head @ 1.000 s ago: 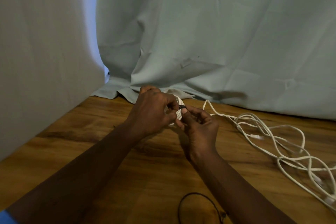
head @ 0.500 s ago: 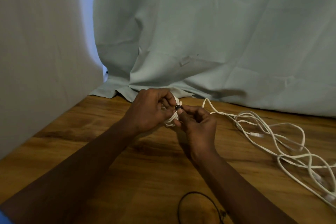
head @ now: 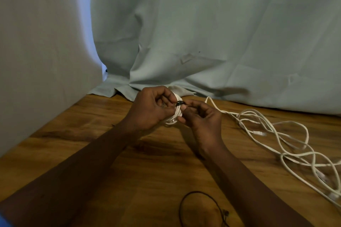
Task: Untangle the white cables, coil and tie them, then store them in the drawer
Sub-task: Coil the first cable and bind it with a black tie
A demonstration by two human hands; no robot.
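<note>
The left hand (head: 149, 110) and the right hand (head: 202, 122) are both bare. The left forearm (head: 83, 169) and the right forearm (head: 241, 178) are bare too, from the wrist to the lower edge of the picture. At the bottom left corner, where the left arm leaves the picture, a small piece of blue sleeve (head: 3, 221) shows. It is only a narrow strip, so its cloth and its cut cannot be told. The thumb of the right hand shows a short nail (head: 184, 110). The light is dim, and finer marks on the hands cannot be made out.
</note>
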